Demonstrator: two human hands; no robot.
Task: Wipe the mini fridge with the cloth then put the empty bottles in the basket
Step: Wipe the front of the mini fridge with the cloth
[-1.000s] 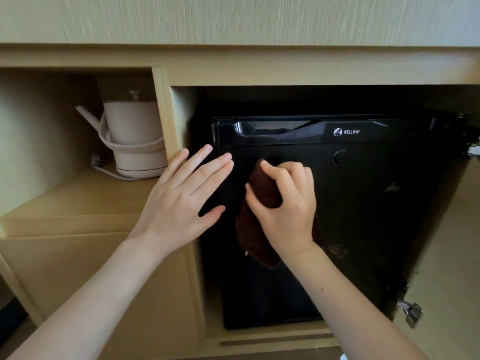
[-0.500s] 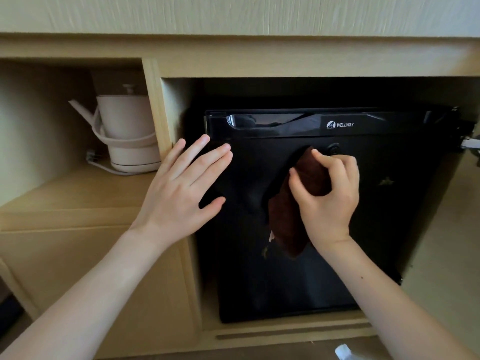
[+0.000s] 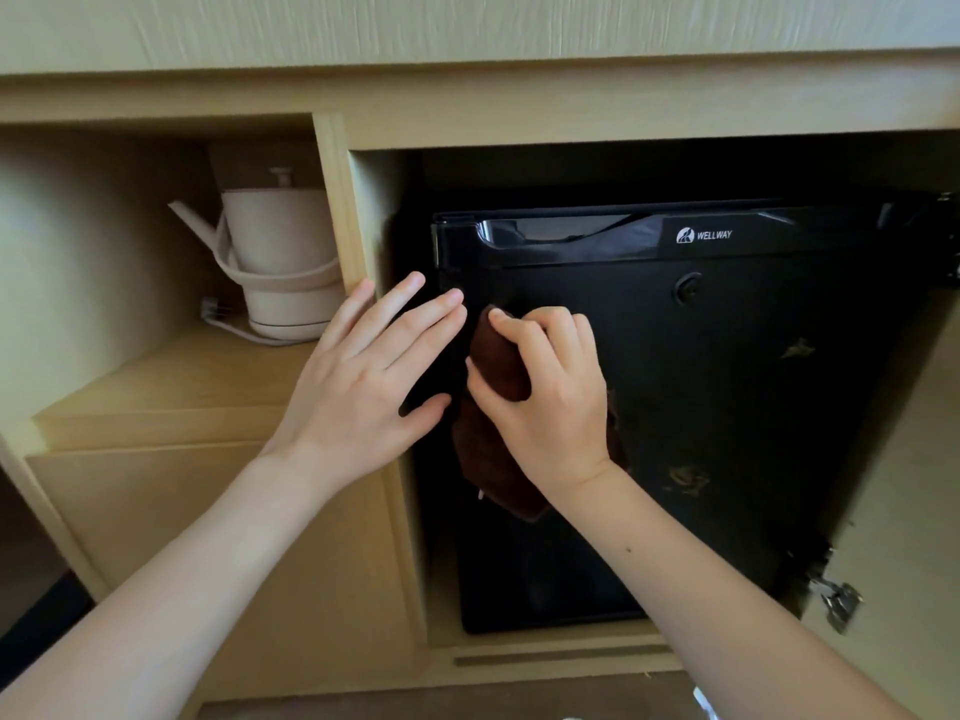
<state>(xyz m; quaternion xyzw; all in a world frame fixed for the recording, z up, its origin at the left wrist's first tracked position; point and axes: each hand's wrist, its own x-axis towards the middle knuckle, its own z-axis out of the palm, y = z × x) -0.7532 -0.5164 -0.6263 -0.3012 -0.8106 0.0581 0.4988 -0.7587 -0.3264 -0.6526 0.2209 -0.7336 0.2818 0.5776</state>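
glossy black mini fridge, smudged door, brown cloth

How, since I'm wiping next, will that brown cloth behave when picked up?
Probably floppy: the brown cloth hangs limp below the right hand. Likely light, since curled fingers alone hold it bunched against the mini fridge door.

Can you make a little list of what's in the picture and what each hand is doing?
left hand: open, fingers straight, by the left edge of the mini fridge
right hand: holds the brown cloth on the fridge door
mini fridge: black, door shut, inside a wooden cabinet
kettle: pale, on the shelf to the left
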